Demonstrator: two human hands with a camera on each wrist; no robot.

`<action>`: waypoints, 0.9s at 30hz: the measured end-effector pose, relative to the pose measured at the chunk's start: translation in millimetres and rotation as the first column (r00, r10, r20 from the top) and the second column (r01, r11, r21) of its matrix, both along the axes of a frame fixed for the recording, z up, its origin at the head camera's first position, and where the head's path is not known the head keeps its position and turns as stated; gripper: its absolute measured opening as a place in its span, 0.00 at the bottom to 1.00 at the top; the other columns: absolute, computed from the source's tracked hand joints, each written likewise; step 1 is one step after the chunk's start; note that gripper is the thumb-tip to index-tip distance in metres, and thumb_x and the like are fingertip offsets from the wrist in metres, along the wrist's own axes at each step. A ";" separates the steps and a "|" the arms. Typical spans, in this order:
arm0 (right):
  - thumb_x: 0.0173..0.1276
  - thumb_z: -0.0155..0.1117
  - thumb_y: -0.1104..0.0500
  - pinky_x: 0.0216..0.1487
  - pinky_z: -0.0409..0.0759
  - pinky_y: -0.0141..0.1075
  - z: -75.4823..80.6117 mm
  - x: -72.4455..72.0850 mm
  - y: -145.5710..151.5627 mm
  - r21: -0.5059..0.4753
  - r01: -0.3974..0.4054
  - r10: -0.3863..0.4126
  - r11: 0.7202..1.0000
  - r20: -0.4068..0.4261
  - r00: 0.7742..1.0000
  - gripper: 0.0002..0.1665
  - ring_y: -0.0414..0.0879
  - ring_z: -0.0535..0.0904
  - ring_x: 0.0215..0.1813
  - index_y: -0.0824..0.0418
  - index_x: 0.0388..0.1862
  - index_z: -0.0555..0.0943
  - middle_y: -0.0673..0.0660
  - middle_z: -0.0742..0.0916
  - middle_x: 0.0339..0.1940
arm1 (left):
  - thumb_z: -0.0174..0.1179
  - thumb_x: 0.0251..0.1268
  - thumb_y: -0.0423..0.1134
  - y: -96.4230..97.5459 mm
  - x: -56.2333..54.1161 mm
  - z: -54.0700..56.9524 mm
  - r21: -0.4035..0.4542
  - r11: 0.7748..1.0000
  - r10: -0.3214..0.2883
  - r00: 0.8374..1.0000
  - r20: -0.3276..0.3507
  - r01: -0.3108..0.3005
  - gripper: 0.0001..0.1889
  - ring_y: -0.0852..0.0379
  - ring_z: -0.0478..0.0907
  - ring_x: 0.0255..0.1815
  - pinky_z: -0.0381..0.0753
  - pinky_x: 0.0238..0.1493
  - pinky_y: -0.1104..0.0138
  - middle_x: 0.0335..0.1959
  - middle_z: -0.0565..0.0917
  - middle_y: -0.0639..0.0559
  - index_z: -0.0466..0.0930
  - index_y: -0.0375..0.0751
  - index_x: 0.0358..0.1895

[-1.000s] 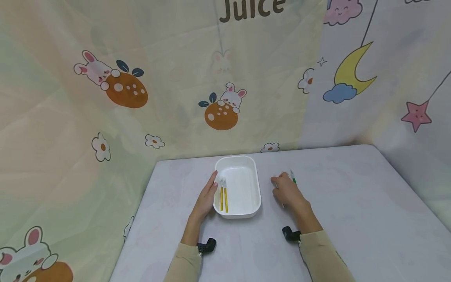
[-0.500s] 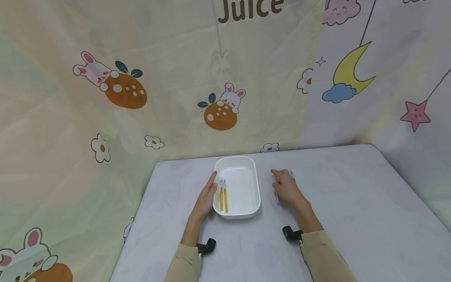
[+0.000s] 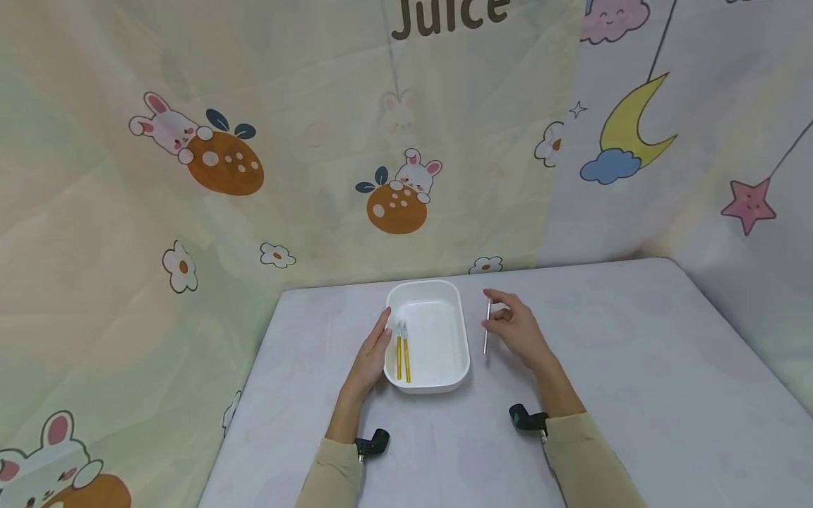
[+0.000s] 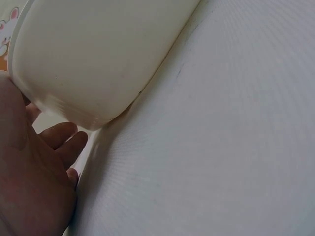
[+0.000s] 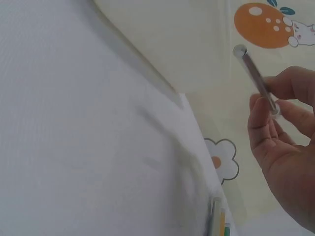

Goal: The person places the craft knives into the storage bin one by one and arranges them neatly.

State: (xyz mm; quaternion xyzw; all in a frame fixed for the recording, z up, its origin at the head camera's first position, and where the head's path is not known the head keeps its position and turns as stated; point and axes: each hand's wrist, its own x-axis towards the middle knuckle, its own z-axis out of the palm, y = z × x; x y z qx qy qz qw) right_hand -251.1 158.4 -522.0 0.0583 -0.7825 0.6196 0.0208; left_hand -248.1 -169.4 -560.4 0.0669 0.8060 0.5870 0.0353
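A white tray stands near the table's far edge, with two yellow pens side by side along its left wall. My left hand rests on the tray's left side, fingers mostly straight; in the left wrist view its fingers lie by the tray's lower corner. Right of the tray, my right hand pinches a slim silvery pen between fingers and thumb. In the right wrist view the pen is tilted, clear of the table, with a see-through end facing the camera.
Several more pens, pale, yellow and green, lie at the bottom of the right wrist view; the right hand hides them from the head view. A printed cloth hangs behind the white table.
My right hand has lifted the silvery pen off the table and moved it left and slightly away, toward the tray. The left hand and tray have stayed in place.
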 end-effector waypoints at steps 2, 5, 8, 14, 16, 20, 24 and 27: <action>0.69 0.69 0.69 0.41 0.81 0.24 1.7 -0.1 -0.6 -0.033 -0.008 0.008 0.999 -0.005 1.000 0.39 0.46 0.80 0.47 0.56 0.78 0.71 0.65 0.72 0.69 | 0.39 0.86 0.57 -0.4 0.0 -0.2 -0.001 1.000 0.000 1.000 0.000 0.000 0.28 0.64 0.45 0.86 0.45 0.87 0.52 0.84 0.53 0.72 0.52 0.70 0.83; 0.69 0.69 0.70 0.42 0.82 0.24 5.0 0.6 -2.8 -0.075 -0.014 0.013 0.997 -0.018 1.000 0.39 0.44 0.80 0.47 0.57 0.77 0.71 0.65 0.71 0.71 | 0.39 0.86 0.58 -0.7 0.3 0.2 -0.003 1.000 0.000 1.000 0.003 0.000 0.27 0.65 0.46 0.86 0.45 0.87 0.52 0.84 0.54 0.73 0.52 0.71 0.83; 0.68 0.68 0.72 0.42 0.82 0.23 8.5 1.7 -6.4 -0.106 -0.024 0.019 0.994 -0.049 0.999 0.39 0.43 0.80 0.48 0.57 0.77 0.71 0.67 0.71 0.72 | 0.39 0.86 0.57 -0.8 -0.2 -0.4 -0.005 1.000 0.005 1.000 0.007 -0.005 0.27 0.65 0.46 0.86 0.45 0.87 0.52 0.83 0.53 0.73 0.52 0.71 0.83; 0.68 0.68 0.72 0.41 0.82 0.23 13.4 4.6 -12.7 -0.076 -0.028 0.019 0.997 -0.107 0.994 0.40 0.44 0.80 0.48 0.54 0.78 0.72 0.62 0.77 0.67 | 0.39 0.86 0.55 0.1 0.2 0.4 -0.005 1.000 0.011 1.000 0.008 -0.011 0.27 0.63 0.45 0.87 0.45 0.87 0.51 0.84 0.53 0.71 0.52 0.70 0.83; 0.68 0.69 0.71 0.41 0.82 0.23 14.4 5.4 -14.2 -0.056 -0.024 0.018 0.998 -0.107 0.994 0.40 0.45 0.80 0.48 0.53 0.78 0.72 0.60 0.79 0.65 | 0.39 0.87 0.54 0.3 0.4 0.7 0.000 1.000 0.009 1.000 0.011 -0.009 0.27 0.62 0.45 0.87 0.44 0.87 0.50 0.84 0.53 0.71 0.52 0.70 0.83; 0.70 0.69 0.69 0.41 0.82 0.24 15.1 6.3 -17.3 -0.038 -0.028 0.024 0.999 -0.087 0.996 0.40 0.49 0.80 0.49 0.51 0.78 0.72 0.58 0.80 0.66 | 0.39 0.87 0.54 0.3 0.8 1.0 0.009 1.000 0.010 1.000 0.020 -0.010 0.27 0.62 0.45 0.87 0.44 0.87 0.50 0.84 0.53 0.72 0.52 0.72 0.83; 0.71 0.69 0.66 0.42 0.81 0.24 16.4 7.2 -20.8 -0.032 -0.042 0.039 0.999 -0.074 0.997 0.40 0.51 0.79 0.51 0.50 0.80 0.70 0.60 0.80 0.65 | 0.40 0.87 0.54 -0.1 0.9 1.1 0.010 1.000 0.013 1.000 0.022 -0.013 0.27 0.63 0.46 0.87 0.45 0.87 0.50 0.84 0.54 0.73 0.53 0.72 0.83; 0.72 0.69 0.66 0.42 0.82 0.24 17.7 7.7 -24.1 -0.028 -0.039 0.037 0.999 -0.070 0.997 0.40 0.51 0.79 0.52 0.49 0.80 0.69 0.58 0.78 0.70 | 0.40 0.86 0.54 0.3 1.0 1.5 0.002 1.000 0.015 1.000 0.021 -0.015 0.27 0.64 0.46 0.87 0.45 0.87 0.51 0.84 0.54 0.73 0.53 0.73 0.83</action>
